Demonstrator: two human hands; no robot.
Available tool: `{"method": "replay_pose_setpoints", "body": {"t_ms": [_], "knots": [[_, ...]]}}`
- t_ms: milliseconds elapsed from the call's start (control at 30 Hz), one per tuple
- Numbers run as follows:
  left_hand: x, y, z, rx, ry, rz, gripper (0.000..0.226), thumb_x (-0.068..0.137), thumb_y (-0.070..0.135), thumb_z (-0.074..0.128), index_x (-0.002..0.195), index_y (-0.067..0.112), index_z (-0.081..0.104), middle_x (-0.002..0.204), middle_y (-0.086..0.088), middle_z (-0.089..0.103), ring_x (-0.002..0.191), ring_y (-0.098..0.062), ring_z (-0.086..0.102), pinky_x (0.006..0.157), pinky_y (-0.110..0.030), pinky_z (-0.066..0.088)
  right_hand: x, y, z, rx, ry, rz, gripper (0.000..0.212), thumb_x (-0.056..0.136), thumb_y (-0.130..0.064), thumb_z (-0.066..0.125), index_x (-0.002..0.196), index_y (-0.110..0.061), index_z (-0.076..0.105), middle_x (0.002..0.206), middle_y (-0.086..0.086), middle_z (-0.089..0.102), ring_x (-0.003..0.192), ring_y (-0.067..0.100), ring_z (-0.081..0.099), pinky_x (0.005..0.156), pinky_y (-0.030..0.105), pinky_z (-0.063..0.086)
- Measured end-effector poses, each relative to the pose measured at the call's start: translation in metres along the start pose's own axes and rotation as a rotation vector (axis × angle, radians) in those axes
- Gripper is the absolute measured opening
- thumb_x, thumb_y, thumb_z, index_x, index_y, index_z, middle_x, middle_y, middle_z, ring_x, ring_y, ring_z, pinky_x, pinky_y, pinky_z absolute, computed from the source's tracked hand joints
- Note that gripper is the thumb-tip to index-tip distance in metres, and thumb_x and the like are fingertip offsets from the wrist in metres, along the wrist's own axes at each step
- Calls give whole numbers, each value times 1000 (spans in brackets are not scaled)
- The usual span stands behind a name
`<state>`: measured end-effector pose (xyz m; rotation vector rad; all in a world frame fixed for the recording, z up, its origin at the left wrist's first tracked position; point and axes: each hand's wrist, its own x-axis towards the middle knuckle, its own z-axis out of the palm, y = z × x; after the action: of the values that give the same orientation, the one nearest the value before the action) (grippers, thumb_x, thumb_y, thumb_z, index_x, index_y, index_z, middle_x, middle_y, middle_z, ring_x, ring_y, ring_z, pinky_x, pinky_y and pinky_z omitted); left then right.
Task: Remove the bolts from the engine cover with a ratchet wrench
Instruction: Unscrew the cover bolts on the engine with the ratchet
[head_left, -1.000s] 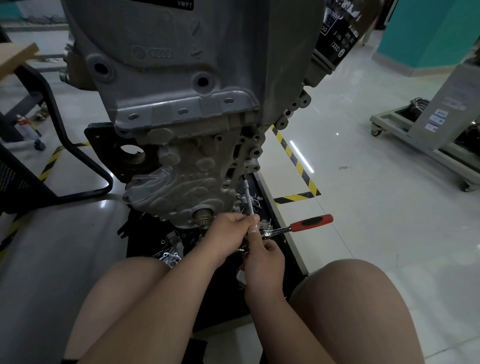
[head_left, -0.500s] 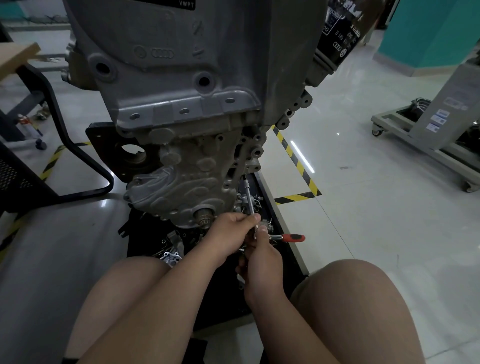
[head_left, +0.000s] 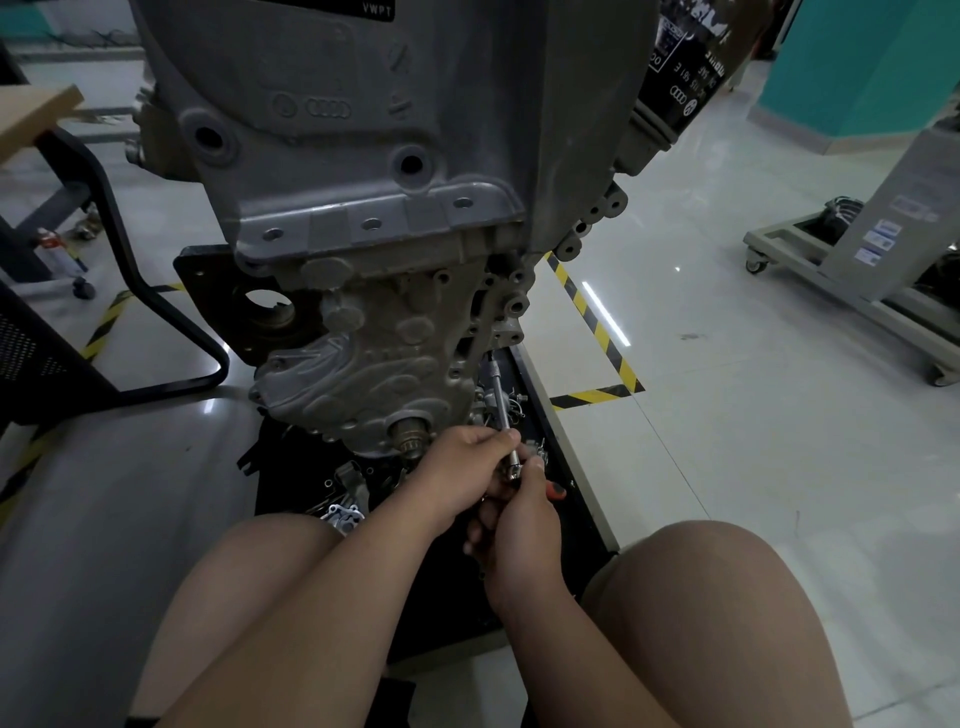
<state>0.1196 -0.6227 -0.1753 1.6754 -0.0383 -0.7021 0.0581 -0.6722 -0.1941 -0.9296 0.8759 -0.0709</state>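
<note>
A grey cast engine cover (head_left: 374, 358) hangs low on the engine block in front of me. A chrome extension bar (head_left: 500, 397) of the ratchet wrench runs up to a bolt at the cover's lower right edge. My left hand (head_left: 467, 467) pinches the bar near its lower end. My right hand (head_left: 519, 525) grips the ratchet wrench; only a bit of its red handle (head_left: 557, 489) shows past the fingers. The bolt itself is hidden behind the socket.
Loose metal parts (head_left: 340, 512) lie on the black tray (head_left: 571, 467) under the engine. My bare knees flank the tray. A black chair frame (head_left: 156, 312) stands left, a wheeled grey stand (head_left: 841, 291) right, yellow-black floor tape (head_left: 597, 332) between.
The red handle has swung from pointing right toward me, so it is now almost hidden by my right hand. My left hand has stayed on the extension bar.
</note>
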Motion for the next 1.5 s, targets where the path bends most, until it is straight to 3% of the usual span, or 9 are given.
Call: {"method": "replay_pose_setpoints", "body": {"t_ms": [200, 300, 500, 700, 933, 1033, 1133, 1333, 1500], "knots": [[4, -4, 2, 15, 52, 50, 30, 94, 31, 60, 76, 9, 71, 63, -12, 57, 43, -15, 45, 45, -20, 36, -1, 3, -5, -107, 30, -153, 52, 99, -48, 45, 68, -10, 64, 46, -1, 55, 38, 8, 51, 38, 19, 39], [6, -4, 1, 3, 56, 59, 29, 93, 28, 61, 72, 13, 72, 57, 0, 63, 47, -9, 52, 47, -16, 40, -2, 5, -6, -125, 49, -237, 40, 97, -39, 52, 77, -8, 65, 50, -5, 59, 43, 4, 52, 41, 19, 42], [4, -1, 2, -37, 32, 39, 27, 95, 23, 59, 74, 10, 70, 50, 10, 63, 42, 0, 54, 40, -11, 38, -2, 7, -8, -211, 103, -292, 35, 92, -40, 61, 75, -9, 65, 56, -4, 60, 51, 8, 53, 55, 31, 44], [4, 1, 0, -58, 37, 21, 28, 93, 25, 61, 69, 14, 70, 47, 8, 58, 36, -2, 49, 37, -9, 32, -2, 5, -9, -232, 121, -376, 24, 91, -32, 65, 81, -10, 63, 61, -2, 62, 52, 5, 56, 50, 19, 45], [3, 1, 0, -89, 43, 71, 29, 93, 23, 62, 67, 15, 71, 52, 9, 64, 43, 0, 55, 40, -9, 37, -3, 0, -9, -291, 126, -445, 18, 92, -29, 63, 84, -14, 64, 68, 0, 67, 55, 0, 59, 47, 10, 42], [3, -1, 1, -108, 66, 76, 27, 92, 25, 63, 70, 13, 72, 54, 4, 64, 45, -5, 55, 41, -12, 38, -5, -2, -8, -261, 119, -390, 25, 97, -39, 52, 87, -21, 67, 70, -9, 71, 61, 0, 65, 51, 13, 45], [4, -2, 3, -104, 82, 61, 23, 92, 25, 63, 75, 9, 70, 51, -1, 61, 36, -7, 50, 38, -11, 34, -7, -9, -9, -127, 96, -223, 45, 102, -42, 37, 81, -20, 70, 61, 0, 71, 50, 9, 64, 53, 26, 50], [6, -4, 3, -118, 65, 39, 25, 92, 30, 63, 78, 11, 68, 71, -29, 66, 27, -13, 47, 35, -12, 31, -8, -21, -12, 161, -70, 18, 47, 102, -45, 39, 94, -7, 66, 67, 10, 71, 42, 15, 56, 47, 26, 46], [7, -7, 6, -103, 91, 60, 24, 91, 31, 64, 75, 14, 70, 49, -11, 62, 33, -13, 52, 38, -12, 35, -4, -25, -18, 97, -52, 96, 49, 98, -52, 44, 96, -8, 64, 68, 6, 73, 43, 13, 57, 50, 27, 48]]}}
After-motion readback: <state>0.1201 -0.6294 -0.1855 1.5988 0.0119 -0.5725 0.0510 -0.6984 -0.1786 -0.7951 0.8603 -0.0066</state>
